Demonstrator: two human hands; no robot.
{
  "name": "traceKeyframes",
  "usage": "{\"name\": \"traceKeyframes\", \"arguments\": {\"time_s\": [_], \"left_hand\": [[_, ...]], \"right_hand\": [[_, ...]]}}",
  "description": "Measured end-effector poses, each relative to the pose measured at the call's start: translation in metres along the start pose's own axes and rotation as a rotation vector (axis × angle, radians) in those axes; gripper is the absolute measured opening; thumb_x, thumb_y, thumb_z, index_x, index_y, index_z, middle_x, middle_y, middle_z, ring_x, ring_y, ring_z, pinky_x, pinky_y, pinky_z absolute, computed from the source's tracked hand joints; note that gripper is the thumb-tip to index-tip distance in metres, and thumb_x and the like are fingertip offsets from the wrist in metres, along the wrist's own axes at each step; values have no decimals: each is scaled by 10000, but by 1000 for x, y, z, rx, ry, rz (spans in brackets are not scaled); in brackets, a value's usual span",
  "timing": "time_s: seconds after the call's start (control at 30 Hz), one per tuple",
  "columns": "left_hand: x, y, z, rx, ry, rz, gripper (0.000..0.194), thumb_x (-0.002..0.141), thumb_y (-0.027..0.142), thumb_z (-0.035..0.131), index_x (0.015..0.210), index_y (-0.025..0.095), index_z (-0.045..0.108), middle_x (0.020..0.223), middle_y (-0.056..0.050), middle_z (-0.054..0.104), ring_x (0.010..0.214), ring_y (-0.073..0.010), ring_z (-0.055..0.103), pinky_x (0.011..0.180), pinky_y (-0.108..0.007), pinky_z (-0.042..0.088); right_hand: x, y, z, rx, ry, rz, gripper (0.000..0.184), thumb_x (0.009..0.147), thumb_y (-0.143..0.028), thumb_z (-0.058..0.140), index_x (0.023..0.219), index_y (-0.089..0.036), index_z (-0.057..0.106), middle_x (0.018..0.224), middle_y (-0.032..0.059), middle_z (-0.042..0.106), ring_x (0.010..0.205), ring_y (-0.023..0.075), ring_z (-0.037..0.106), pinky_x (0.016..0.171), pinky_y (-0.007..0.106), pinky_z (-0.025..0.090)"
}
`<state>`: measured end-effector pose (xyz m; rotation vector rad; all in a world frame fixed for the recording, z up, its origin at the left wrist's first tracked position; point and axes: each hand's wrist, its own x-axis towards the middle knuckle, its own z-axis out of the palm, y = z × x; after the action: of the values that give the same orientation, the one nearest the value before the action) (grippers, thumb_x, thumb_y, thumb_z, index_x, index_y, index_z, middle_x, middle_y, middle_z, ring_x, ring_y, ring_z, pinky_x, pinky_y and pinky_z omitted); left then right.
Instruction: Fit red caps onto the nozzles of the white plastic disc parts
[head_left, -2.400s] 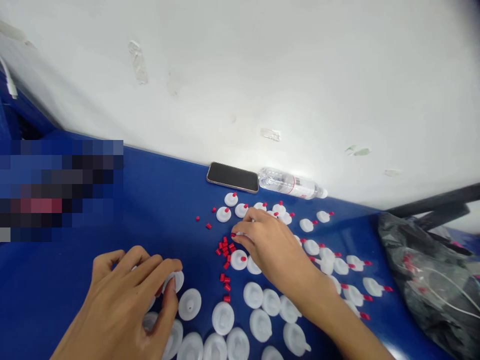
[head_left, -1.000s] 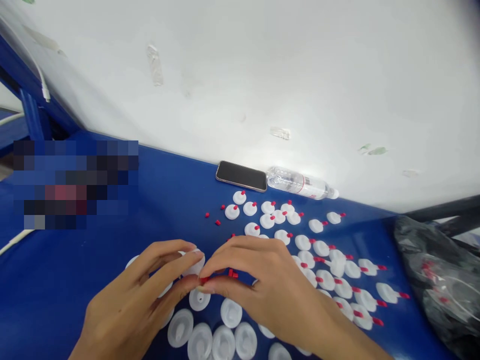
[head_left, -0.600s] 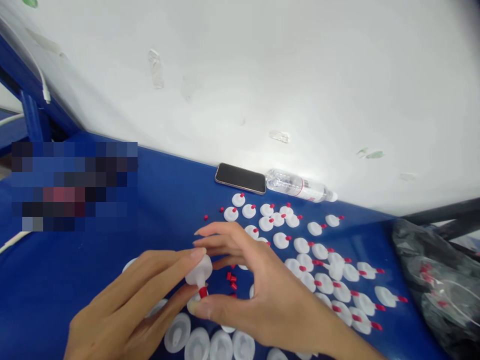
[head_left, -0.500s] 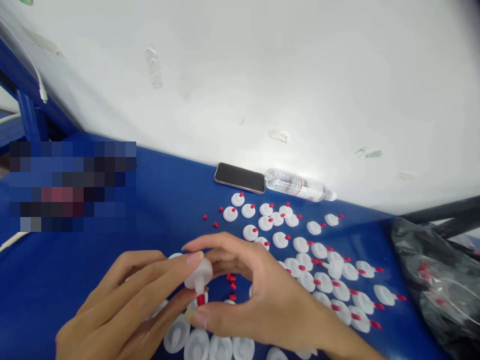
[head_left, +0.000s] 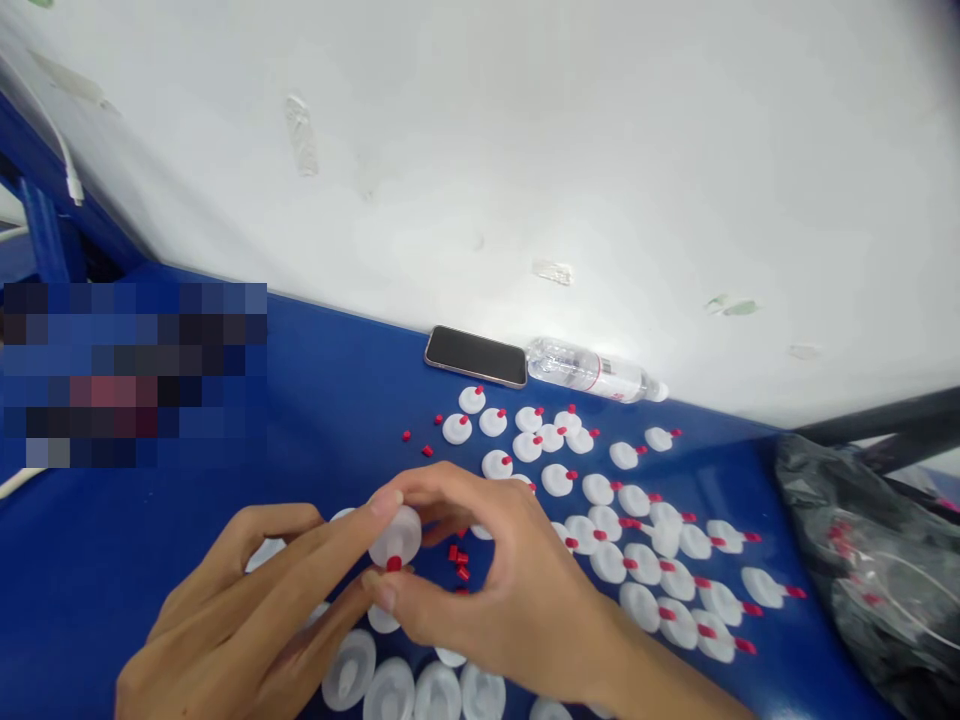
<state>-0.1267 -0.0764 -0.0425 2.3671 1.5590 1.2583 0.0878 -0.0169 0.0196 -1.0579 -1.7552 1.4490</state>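
Between both hands is a translucent white plastic nozzle cap (head_left: 397,535), a round disc with a short stem that ends in a red tip. My left hand (head_left: 247,610) is closed on the disc's left edge with its fingertips. Thumb and index finger of my right hand (head_left: 487,590) pinch it from the right, the thumb close to the red tip (head_left: 394,565). Below the hands lie several white caps (head_left: 390,690) with no red tip visible. A few loose red tips (head_left: 459,558) are on the table inside the curve of my right hand.
Many white caps with red tips (head_left: 641,560) are spread over the blue table (head_left: 330,400) on the right. A phone (head_left: 476,356) and a clear plastic bottle (head_left: 592,370) lie along the white wall. At right stands a black plastic bag (head_left: 847,560) with red pieces inside.
The cap in my hands has tilted, so its stem points more toward me and looks shorter. Both hands stay in nearly the same place; the whole view has shifted slightly.
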Motion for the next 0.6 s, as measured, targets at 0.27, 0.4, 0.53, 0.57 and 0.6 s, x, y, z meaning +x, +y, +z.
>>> {"name": "traceKeyframes", "arguments": {"time_s": [0.27,0.4,0.53,0.57,0.6], "left_hand": [[18,2,7,191,4,-42,526,1025,354,688,1535,293,572,1207,-36,778,1099,-258,699,961,-399,565],[15,-7,10,187,-129,-83,327,1037,287,554,1348,306,651,1136,-59,750,1094,-318,662,927,-499,520],[13,-11,13,202,-176,-72,315,1040,273,493,1311,303,650,1104,-51,761,1027,-306,693,875,-494,512],[14,-11,13,211,-164,-54,300,1049,262,486,1295,299,653,1092,-45,768,994,-290,702,862,-479,517],[15,-11,13,216,-151,-34,282,1059,258,484,1279,297,657,1079,-36,776,959,-274,707,848,-462,521]], "right_hand": [[0,-4,-21,-573,196,-282,93,1035,-222,726,1012,-231,816,948,-22,823,849,136,760,803,248,550],[9,-1,-44,-792,206,-188,120,1024,-167,725,998,-223,827,978,-2,840,906,187,775,821,303,543],[16,8,-51,-911,117,-31,168,1032,-153,697,1009,-234,842,975,12,832,864,208,768,759,331,536],[17,10,-51,-930,106,-4,172,1031,-147,693,1020,-232,842,984,17,831,871,213,768,751,333,537],[18,11,-51,-948,100,17,176,1027,-140,690,1029,-229,841,997,22,832,882,219,769,746,336,539]]}}
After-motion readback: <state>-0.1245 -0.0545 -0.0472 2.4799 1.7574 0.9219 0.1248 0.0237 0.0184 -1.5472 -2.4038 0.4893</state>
